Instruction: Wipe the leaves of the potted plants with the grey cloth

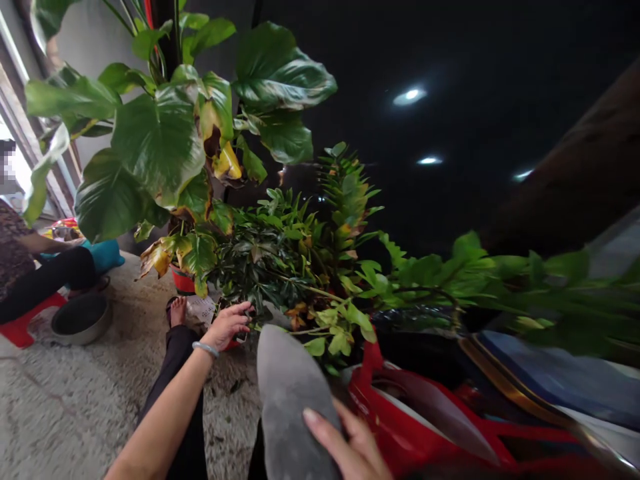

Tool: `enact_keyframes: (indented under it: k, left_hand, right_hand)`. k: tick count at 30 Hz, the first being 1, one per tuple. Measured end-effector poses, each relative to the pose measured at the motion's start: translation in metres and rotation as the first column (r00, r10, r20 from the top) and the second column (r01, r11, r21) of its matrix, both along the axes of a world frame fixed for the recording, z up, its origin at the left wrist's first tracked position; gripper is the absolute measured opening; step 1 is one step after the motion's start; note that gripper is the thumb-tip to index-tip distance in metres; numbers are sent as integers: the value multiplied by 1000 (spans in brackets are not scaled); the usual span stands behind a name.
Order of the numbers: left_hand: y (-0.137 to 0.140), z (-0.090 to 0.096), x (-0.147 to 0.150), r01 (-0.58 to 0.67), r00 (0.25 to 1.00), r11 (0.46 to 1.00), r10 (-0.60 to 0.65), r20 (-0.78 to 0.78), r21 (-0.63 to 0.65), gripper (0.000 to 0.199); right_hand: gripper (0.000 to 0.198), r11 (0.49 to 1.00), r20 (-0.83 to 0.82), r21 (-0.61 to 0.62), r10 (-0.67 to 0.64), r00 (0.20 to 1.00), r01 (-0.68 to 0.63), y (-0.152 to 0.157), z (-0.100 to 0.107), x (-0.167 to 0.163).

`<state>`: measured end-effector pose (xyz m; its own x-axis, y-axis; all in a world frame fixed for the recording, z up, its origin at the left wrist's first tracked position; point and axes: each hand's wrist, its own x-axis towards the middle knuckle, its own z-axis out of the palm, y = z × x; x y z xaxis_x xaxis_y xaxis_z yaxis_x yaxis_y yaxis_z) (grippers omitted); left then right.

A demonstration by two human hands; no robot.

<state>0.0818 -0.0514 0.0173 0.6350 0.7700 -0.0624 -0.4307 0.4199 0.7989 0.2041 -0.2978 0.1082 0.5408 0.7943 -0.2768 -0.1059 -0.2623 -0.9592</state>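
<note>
My left hand (pixel 231 325), with a pale bangle at the wrist, reaches in at the edge of the dark-leaved potted plant (pixel 260 263). Its fingers are stretched out, and I see nothing held in them; whether they touch the leaves I cannot tell. In front of me my right hand (pixel 350 443) grips a grey, flat, long piece (pixel 293 393) with a rounded tip, thumb on its face and fingers behind. Its kind does not show clearly. The tip points up towards the plants. Yellow-green leaves (pixel 340 333) hang just beyond it.
A large-leaved plant (pixel 160 140) in a red pot (pixel 183 280) rises at the left. Red bags (pixel 415 427) crowd the lower right. Another person (pixel 45 267) sits on a red stool (pixel 30 323) beside a grey basin (pixel 83 319). Behind the plants stands a dark glossy surface (pixel 425 133).
</note>
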Motion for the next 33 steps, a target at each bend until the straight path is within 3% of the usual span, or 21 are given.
enact_keyframes:
  k: [2, 5, 7, 9, 12, 14, 16, 18, 20, 22, 25, 27, 29, 31, 33]
  left_hand:
    - [-3, -10, -7, -14, 999, 1000, 14, 32, -12, 46]
    - [-6, -23, -15, -59, 995, 997, 62, 73, -45, 41]
    - [-6, -29, -17, -80, 991, 993, 89, 100, -90, 38]
    - [-3, -34, -17, -71, 987, 988, 89, 132, -136, 37]
    - [3, -40, -19, -41, 986, 983, 69, 153, -178, 41]
    - [7, -42, -23, -33, 988, 982, 60, 142, -186, 43]
    - [8, -42, -27, -23, 990, 984, 47, 131, -177, 43]
    - [6, -40, -30, -23, 991, 987, 44, 129, -161, 41]
    - [4, -37, -31, -30, 992, 988, 48, 119, -152, 40]
    - [1, -35, -31, -31, 993, 988, 48, 111, -149, 40]
    - [0, -35, -30, -39, 994, 987, 53, 90, -158, 40]
    - [1, -36, -30, -56, 996, 983, 67, 59, -174, 42]
    - [3, -36, -32, -66, 996, 983, 74, 41, -171, 42]
    - [4, -34, -34, -56, 997, 987, 63, 44, -150, 43]
    - [4, -31, -36, -39, 998, 991, 46, 50, -129, 43]
  right_hand:
    - [55, 989, -3, 66, -129, 992, 129, 18, 28, 10]
    - [50, 932, -17, 236, -278, 960, 274, 68, 56, 14]
    - [43, 929, -109, 289, -209, 972, 232, 101, 55, 2]
    - [34, 964, -194, 246, -52, 980, 100, 117, 36, -17]
    - [23, 991, -165, 88, 114, 980, -101, 101, -1, -44]
    - [23, 994, -115, -2, 110, 987, -111, 76, -10, -48]
    - [32, 999, -87, -22, 23, 996, -25, 59, 2, -35]
    - [44, 993, -53, 48, -109, 993, 112, 63, 26, -11]
    - [48, 943, -45, 186, -271, 961, 275, 86, 49, 14]
    - [41, 893, -130, 242, -358, 925, 380, 117, 57, 30]
    - [29, 944, -273, 135, -256, 927, 301, 144, 34, 20]
    - [31, 990, -315, 62, -100, 944, 126, 135, 6, -4]
    - [39, 999, -321, 37, 49, 946, -39, 110, -15, -27]
    - [45, 993, -290, 48, 116, 950, -106, 83, -19, -39]
    - [48, 995, -240, 93, 47, 970, -25, 71, -3, -33]
